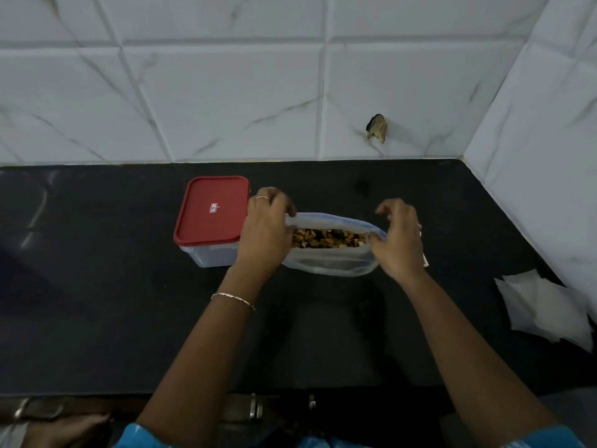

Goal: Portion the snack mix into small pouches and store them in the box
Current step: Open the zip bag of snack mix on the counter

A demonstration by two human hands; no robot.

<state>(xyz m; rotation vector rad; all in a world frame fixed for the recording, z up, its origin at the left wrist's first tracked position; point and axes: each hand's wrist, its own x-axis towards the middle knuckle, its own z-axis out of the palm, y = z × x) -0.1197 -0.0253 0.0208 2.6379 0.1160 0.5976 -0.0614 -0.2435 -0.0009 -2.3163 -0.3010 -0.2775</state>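
Left hand: the left hand grips the left end of the bag's mouth, fingers curled over the rim; a thin ring is on one finger and a slim metal bracelet on the wrist.
Right hand: the right hand pinches the right end of the same rim, thumb and fingers curled on the plastic, the far fingers bent and raised.
Bag: a clear, soft plastic bag stands on the counter between the two hands, its mouth pulled wide from left to right.
Snack mix: a yellow-brown and dark snack mix shows inside through the open mouth.
Box: a clear rectangular plastic box with a red snap-on lid sits just left of the bag, lid on, partly behind the left hand.
Pouches: a loose pile of small white translucent pouches lies at the right edge, well apart from the bag.
Counter: a black polished stone counter carries everything.
Wall: white marbled tiles run along the far side and right, with a chipped hole far right of the bag.
Clothing: blue fabric shows at the near edge.
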